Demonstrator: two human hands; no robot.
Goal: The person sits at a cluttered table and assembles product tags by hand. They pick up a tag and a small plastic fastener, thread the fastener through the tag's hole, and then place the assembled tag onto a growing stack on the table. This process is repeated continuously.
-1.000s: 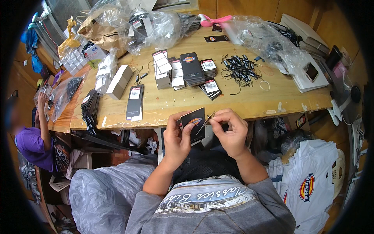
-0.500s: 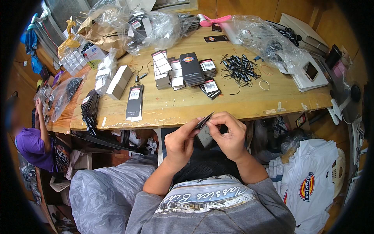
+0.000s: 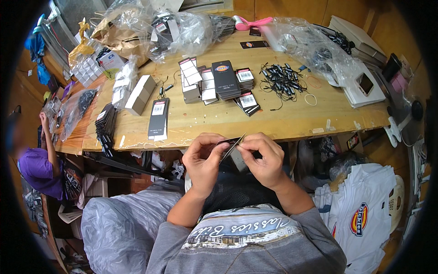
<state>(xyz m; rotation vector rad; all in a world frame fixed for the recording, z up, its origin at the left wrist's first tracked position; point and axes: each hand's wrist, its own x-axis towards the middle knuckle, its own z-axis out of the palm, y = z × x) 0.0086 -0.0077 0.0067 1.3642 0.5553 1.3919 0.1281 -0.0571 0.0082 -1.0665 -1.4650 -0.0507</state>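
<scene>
Wooden table (image 3: 273, 125) fills the middle and upper part of the frame, and a wood wall (image 3: 303, 11) stands behind it at the upper right. Both hands of the wearer are near the centre of the frame, just below the near edge of the table. Between them are thin dark cards (image 3: 229, 140), seen almost edge-on, so I cannot tell their number. The left hand (image 3: 200, 166) has bent fingers, and its thumb and fingertips are closed on the left part of the cards. The right hand (image 3: 269, 166) pinches their right end with thumb and forefinger; its other fingers are curled.

On the table, above the hands in the frame, lies a tag stack (image 3: 226, 86). To its right is a heap of black cords (image 3: 284, 82), and to its left is a white box (image 3: 140, 96). Clear bags (image 3: 191, 39) are at the top, with a pink object (image 3: 253, 23) beside them. At right, a phone (image 3: 365, 84) lies on a white pile. White shirts (image 3: 360, 246) are at the lower right, and a grey bag (image 3: 118, 228) at the lower left. Another person (image 3: 41, 176) in purple is at the left edge.
</scene>
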